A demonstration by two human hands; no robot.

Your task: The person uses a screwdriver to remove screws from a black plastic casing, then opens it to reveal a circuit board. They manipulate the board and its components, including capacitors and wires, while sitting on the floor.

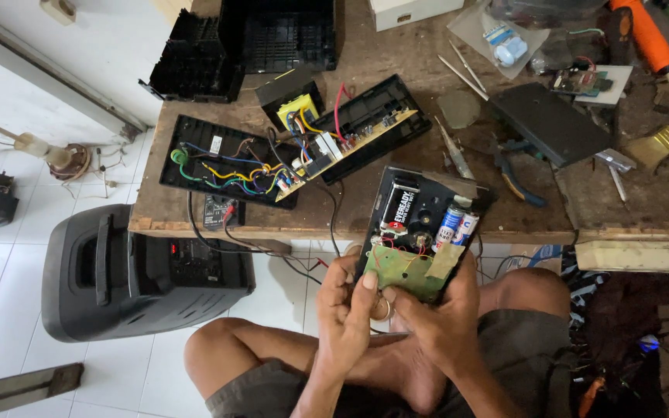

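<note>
both hands hold an opened black device (420, 213) over the lap, its far end resting on the near edge of the wooden workbench (396, 70). the right hand (447, 313) is closed around the device's lower right corner from beneath, thumb up along the side beside a strip of brown tape (444, 262). the left hand (348, 302) is curled at the lower left edge, thumb pressed on the green circuit board (404, 272) where thin red wires run; whether the fingertips pinch a wire or only steady the board i cannot tell. just above the grip sit a large black battery (399, 203) and two small blue and white batteries (457, 226). to handle the board well, it seems wise to keep the right hand as the firm support and let the left work lightly, since the wires look thin and short and a tug could tear a joint. room is tight: beyond the grip the bench is crowded with another open case full of coloured wires (230, 166), and a screwdriver (454, 153) and pliers (516, 174) lie close above the device. to the left of the grip and lower stands a black speaker box (110, 271) on the white tiled floor (9, 255), with cables hanging between it and the bench edge, so movement looks freest toward the body, above the knees.
</note>
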